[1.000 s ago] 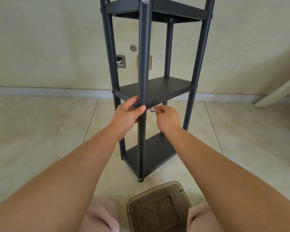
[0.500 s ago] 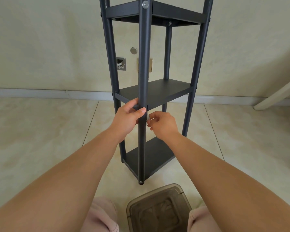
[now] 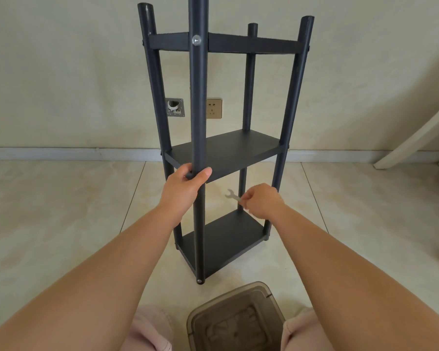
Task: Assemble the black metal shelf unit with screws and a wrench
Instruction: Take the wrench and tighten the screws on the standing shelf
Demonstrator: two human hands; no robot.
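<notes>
I see the shelf unit (image 3: 223,153) standing upright on the tiled floor (image 3: 61,211), close to the wall (image 3: 61,72), with three boards fixed between its four posts. My left hand (image 3: 185,188) grips the front post (image 3: 197,110) right at the level of the middle board (image 3: 228,153), fingers and thumb curled round it. My right hand (image 3: 261,201) hangs in front of the gap between the middle and bottom boards, just right of the front post and clear of it, pinching the small silver wrench (image 3: 232,195) by its handle. The wrench's open end points up and left and touches nothing. A silver screw head (image 3: 196,40) shows on the front post where the top board (image 3: 251,44) joins it. The bottom board (image 3: 223,239) sits low near the feet. Just in front of the unit, between my knees, lies a brown translucent box (image 3: 236,320) with its lid on. On the wall behind the unit are a socket (image 3: 214,108) and an open wall box (image 3: 174,107). A white leg (image 3: 413,138) leans in at the right.
</notes>
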